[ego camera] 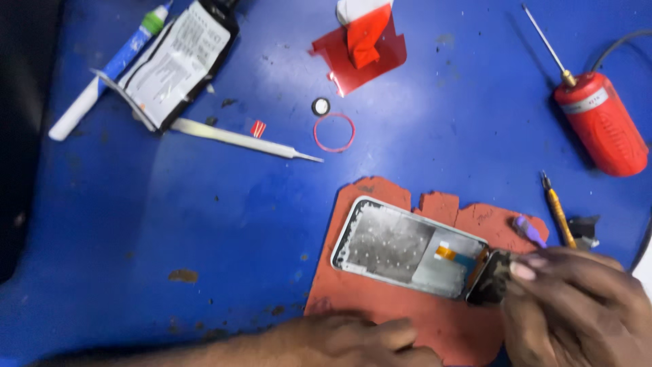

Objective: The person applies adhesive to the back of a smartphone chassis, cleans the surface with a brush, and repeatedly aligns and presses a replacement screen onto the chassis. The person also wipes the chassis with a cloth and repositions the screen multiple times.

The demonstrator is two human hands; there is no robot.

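1. Two bare hands work over a phone frame [407, 248] lying on an orange mat [380, 309] (ragged-edged) on a blue table [204, 224].
2. Right hand [577, 306] pinches a purple tool [528, 230], fingers closed, at the frame's right end.
3. Left hand [353, 340] rests on the mat, fingers loosely curled, holding nothing.
4. Tweezers [244, 139] lie well apart.

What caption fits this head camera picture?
Right hand lifts a phone screen off its frame on an orange mat.

One head-worn camera looks steeply down — close in — on the blue work mat [204, 224] (no second view).
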